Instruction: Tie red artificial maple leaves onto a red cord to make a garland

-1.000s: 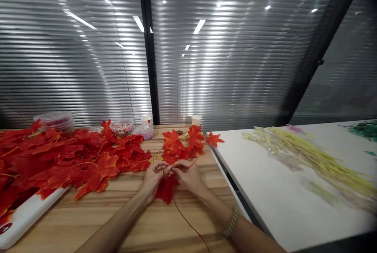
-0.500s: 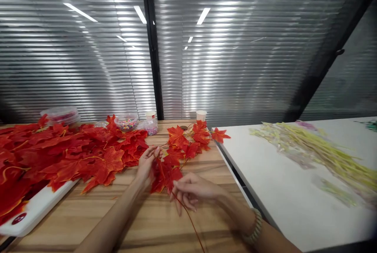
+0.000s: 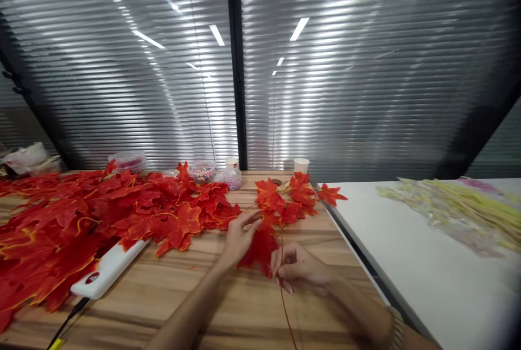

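Note:
My left hand is closed, thumb and fingers pinched at the top of a red artificial maple leaf, which is blurred. Just right of it, my right hand pinches a thin reddish-brown stem that trails down toward the table's near edge. Exactly where leaf and stem meet is hidden by blur. Beyond both hands lies a maple-leaf spray with several red leaves. To the left spreads a big heap of red maple leaves.
A white power strip pokes out from under the heap, its black cable running forward. Tubs of beads and paper cups stand along the back. On the white table at right lie yellow stems in plastic.
The view has swung left, so everything sits farther right and more of the power strip shows. The leaf between my hands has turned, and the stem by my right hand now stands more upright.

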`<state>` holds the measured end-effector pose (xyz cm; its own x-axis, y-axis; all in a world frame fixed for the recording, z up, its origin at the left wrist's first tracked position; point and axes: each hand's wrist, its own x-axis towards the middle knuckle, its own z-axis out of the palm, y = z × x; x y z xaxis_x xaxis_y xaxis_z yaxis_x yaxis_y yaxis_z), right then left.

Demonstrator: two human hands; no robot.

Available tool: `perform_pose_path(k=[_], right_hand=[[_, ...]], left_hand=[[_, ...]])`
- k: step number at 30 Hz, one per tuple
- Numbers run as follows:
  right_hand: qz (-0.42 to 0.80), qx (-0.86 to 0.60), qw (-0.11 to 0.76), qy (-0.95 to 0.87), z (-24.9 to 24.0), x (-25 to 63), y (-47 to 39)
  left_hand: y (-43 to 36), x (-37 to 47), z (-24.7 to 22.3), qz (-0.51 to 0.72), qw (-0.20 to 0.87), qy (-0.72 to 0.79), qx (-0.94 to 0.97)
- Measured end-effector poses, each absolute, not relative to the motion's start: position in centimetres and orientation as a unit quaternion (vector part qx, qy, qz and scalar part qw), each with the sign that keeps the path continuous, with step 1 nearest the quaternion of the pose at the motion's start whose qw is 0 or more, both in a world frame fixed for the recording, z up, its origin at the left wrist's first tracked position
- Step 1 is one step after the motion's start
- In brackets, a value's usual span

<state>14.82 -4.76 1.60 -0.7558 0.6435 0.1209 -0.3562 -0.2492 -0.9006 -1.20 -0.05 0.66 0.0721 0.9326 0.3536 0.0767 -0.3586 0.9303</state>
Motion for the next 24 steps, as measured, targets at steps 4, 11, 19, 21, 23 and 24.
perform_pose_path(k=[4, 11, 19, 21, 23, 24], right_hand=[[0.739, -0.197, 0.453, -0.458, 1.7, 14.4, -4.5], [0.671, -0.325, 0.523, -0.413, 1.0, 13.7, -4.0], [0.669, -0.337, 0.517, -0.415, -0.1, 13.3, -3.9], [0.667, -0.341, 0.520, -0.411, -0.2, 13.3, -3.8], [0.661, -0.341, 0.525, -0.413, -0.2, 13.3, -3.7], [0.658, -0.340, 0.529, -0.415, -0.2, 13.3, -3.6]], left_hand=[[1.0, -4.9, 1.9, 0.499, 0.215, 0.479, 0.689], [1.8, -17.1, 3.8, 0.236, -0.225, 0.747, 0.579], [1.1, -19.2, 1.6, 0.127, -0.244, 0.801, 0.532], [1.2, -19.1, 1.8, 0.180, -0.233, 0.777, 0.556], [1.1, -18.6, 2.5, 0.306, -0.217, 0.722, 0.582], [1.1, -18.0, 3.0, 0.392, -0.197, 0.679, 0.589]])
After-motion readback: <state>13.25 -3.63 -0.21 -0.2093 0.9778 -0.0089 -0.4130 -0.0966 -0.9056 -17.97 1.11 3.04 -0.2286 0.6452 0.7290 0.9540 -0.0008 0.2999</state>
